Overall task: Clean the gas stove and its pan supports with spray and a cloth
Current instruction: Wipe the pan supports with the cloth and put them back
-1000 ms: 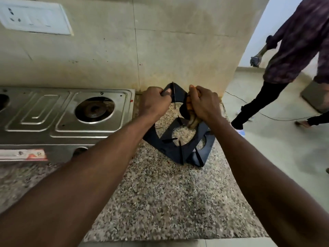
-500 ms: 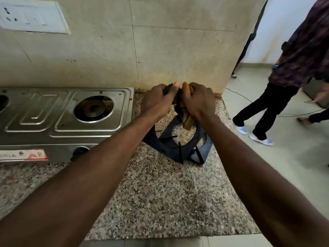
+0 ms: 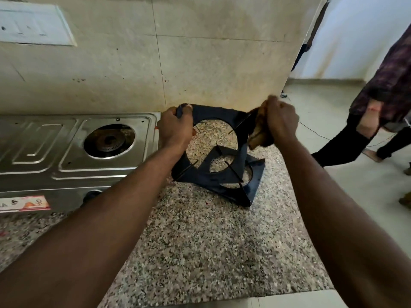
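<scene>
A slip is the main risk. The raised pan support (image 3: 211, 111) is held tilted on edge, gripped only at its far left corner by the left hand (image 3: 175, 127), and its lower edge appears to sit against the second pan support (image 3: 224, 185), which lies flat on the table (image 3: 200, 241). If the cloth (image 3: 259, 132) is pushed hard against the right corner, the frame could be twisted out of that one-corner grip and dropped onto the support below or onto the granite. The thin prongs that point into the ring could also catch the cloth, or be bent by sideways force. Another person (image 3: 382, 96) stands well off to the right and is unlikely to be affected.

The fingers (image 3: 185, 107) of the left hand are curled tightly round the frame's corner. Those of the right hand (image 3: 281, 123) are closed into a fist round the bunched cloth, which is pressed to the frame's right corner.

Both supports are square black metal frames, each with a large round opening and slim prongs. They are placed just right of the gas stove (image 3: 73, 147), near the wall (image 3: 222, 63). The stove is of steel, with its right burner (image 3: 109, 141) bare. The cloth looks brown and soiled. No spray bottle is seen.
</scene>
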